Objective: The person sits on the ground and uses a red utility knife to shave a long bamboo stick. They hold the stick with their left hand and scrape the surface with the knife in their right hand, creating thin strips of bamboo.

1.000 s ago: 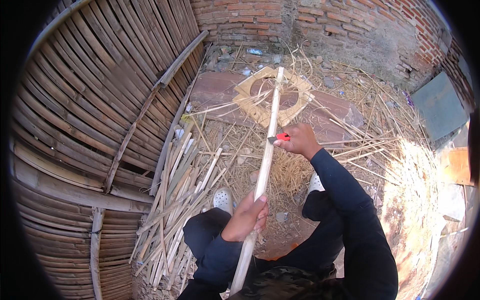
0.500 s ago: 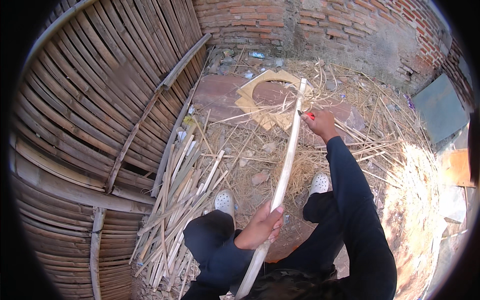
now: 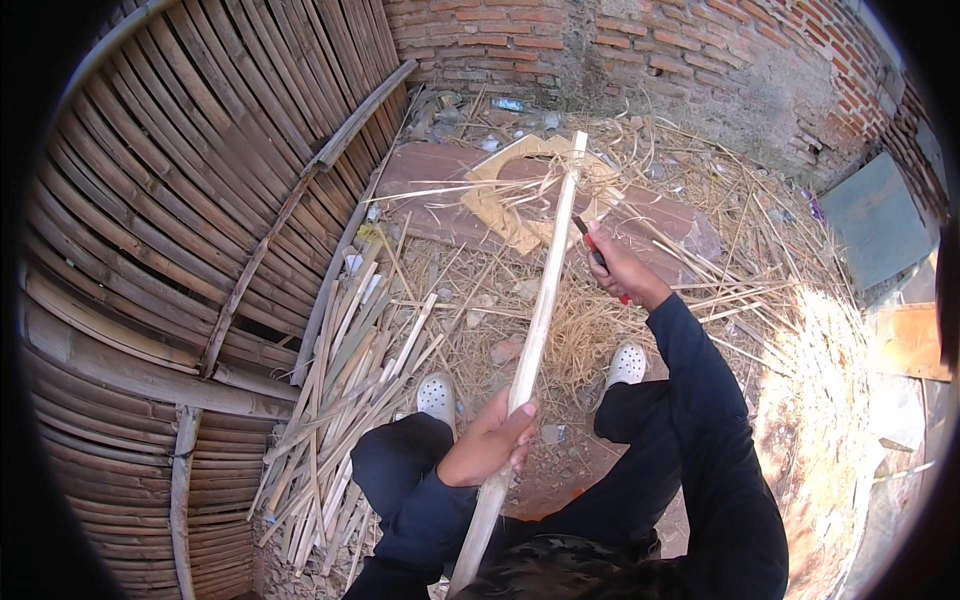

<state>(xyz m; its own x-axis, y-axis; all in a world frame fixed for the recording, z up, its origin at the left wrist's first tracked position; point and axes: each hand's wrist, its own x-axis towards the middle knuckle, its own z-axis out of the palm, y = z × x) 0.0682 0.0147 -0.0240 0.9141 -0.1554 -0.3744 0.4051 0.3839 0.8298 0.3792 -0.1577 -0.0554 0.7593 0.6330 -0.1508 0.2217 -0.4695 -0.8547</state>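
Observation:
A long pale bamboo strip [image 3: 540, 315] slants from my lap up to the far side. My left hand [image 3: 488, 442] is wrapped round its lower part. In my right hand [image 3: 630, 273] is a red and black utility knife [image 3: 596, 252], closed in the fingers. The blade points up and left beside the strip's right edge; whether it touches cannot be made out. Thin shavings [image 3: 545, 185] cluster about the strip's far end, above a tan board [image 3: 487, 205] with a large round hole.
That board rests on a reddish-brown slab [image 3: 425, 165]. Cut strips [image 3: 335, 420] are heaped by my left foot, along a bamboo slat wall [image 3: 170, 190]. Shavings [image 3: 590, 325] litter the ground between my feet. A brick wall [image 3: 690, 60] stands behind; a grey-green panel [image 3: 880, 225] leans at right.
My right hand and the knife have come nearer to me and turned, showing more of the handle. The strip and my left hand have shifted slightly left in view.

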